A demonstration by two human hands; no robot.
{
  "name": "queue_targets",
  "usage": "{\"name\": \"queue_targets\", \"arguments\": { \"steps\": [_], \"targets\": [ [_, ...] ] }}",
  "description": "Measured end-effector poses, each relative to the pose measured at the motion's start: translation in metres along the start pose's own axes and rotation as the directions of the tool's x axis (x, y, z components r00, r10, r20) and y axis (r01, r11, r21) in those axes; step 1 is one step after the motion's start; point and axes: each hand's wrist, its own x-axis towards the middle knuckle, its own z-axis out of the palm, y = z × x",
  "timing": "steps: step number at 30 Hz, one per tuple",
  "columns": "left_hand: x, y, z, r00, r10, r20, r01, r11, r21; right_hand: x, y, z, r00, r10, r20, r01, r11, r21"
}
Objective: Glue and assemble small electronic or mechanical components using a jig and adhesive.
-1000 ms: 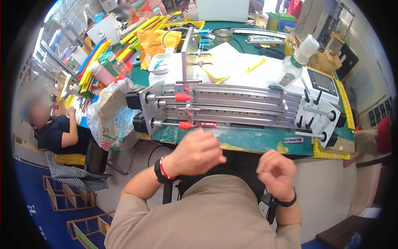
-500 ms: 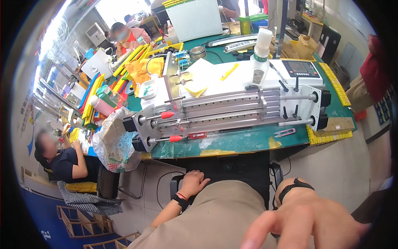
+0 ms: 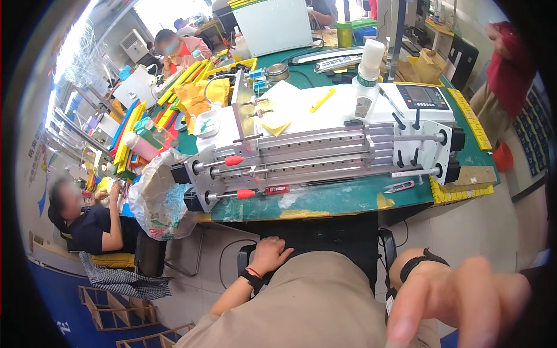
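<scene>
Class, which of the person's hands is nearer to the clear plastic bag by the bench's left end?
Left. The left hand is right of the plastic bag and lower in the view; the right hand is much farther right, in the lower-right part.

In front of you, the red plastic handle (image 3: 277, 189) and the tall white plastic bottle (image 3: 366, 81) bear print too small to read clearly. To your left, a white character marks the dark blue panel (image 3: 52, 301), and dark, distorted characters run down the pale wall (image 3: 35, 124).
</scene>
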Motion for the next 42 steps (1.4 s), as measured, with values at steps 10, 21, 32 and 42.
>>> {"name": "queue_targets", "arguments": {
  "steps": [10,21,32,42],
  "targets": [
    [-0.002,-0.003,-0.032,0.987,-0.104,0.122,0.147,0.887,-0.438,0.063,0.069,-0.042,0.974,-0.125,-0.189,-0.011,0.807,-0.590],
    [0.046,0.051,-0.178,0.946,0.229,-0.229,-0.324,0.661,-0.676,0.198,0.134,-0.183,0.969,-0.049,-0.241,-0.246,-0.154,-0.957],
    [0.071,0.042,-0.252,0.597,0.210,-0.774,-0.111,0.978,0.179,0.119,0.169,-0.088,0.940,-0.339,-0.035,0.104,0.385,-0.917],
    [0.112,0.034,-0.249,0.733,0.057,-0.678,0.064,0.986,0.152,0.114,0.291,-0.059,0.981,0.193,-0.011,-0.103,0.473,-0.875]
  ]
}}
